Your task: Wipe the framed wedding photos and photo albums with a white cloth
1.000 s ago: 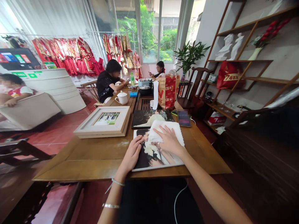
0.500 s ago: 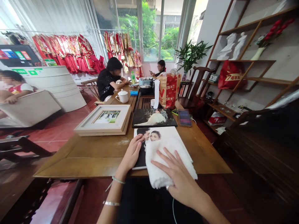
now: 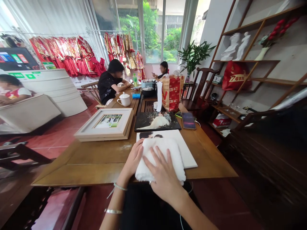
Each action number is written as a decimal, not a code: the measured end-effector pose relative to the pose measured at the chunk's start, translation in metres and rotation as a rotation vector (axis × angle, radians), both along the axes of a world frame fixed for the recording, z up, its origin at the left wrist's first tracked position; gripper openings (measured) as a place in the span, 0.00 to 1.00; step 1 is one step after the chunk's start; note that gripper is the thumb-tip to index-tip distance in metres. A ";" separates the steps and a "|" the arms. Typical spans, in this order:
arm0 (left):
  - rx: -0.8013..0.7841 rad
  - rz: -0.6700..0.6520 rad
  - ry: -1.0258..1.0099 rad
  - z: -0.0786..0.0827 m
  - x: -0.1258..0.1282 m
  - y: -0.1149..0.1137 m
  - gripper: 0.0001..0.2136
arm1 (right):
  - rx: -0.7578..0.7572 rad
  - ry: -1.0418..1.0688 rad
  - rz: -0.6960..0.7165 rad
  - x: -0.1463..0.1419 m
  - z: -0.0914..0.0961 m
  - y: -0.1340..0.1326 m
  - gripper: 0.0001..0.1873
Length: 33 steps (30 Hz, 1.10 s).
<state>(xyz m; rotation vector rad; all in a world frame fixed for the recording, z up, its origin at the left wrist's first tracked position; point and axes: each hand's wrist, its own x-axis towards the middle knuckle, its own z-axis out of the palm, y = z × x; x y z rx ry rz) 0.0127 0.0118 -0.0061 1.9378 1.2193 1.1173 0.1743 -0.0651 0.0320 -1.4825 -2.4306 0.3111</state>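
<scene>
The right hand [image 3: 164,174] lies spread on a white towel [image 3: 177,155] covering part of a portrait photo panel [image 3: 188,156]; the left hand [image 3: 134,157] rests along the panel's left edge.

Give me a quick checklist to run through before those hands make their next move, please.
1. Right hand resting on the white fluffy cloth: ok, spread out on top.
2. Left hand at the left edge of the flat, rectangular photo panel: ok.
3. Cloth wholly on the panel: not ok, it reaches past the near edge.
4. Panel surface beneath the cloth clean: cannot tell, it is covered.
5. Dark rectangular smartphone clear of the cloth: ok, it lies apart, beyond the panel's far right corner.
6. White lidded cup out of the hands' way: ok, upright and farther off.
</scene>
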 end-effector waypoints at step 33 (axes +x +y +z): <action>0.054 -0.031 0.178 0.001 -0.001 0.001 0.18 | -0.069 0.119 0.269 -0.011 0.032 0.157 0.20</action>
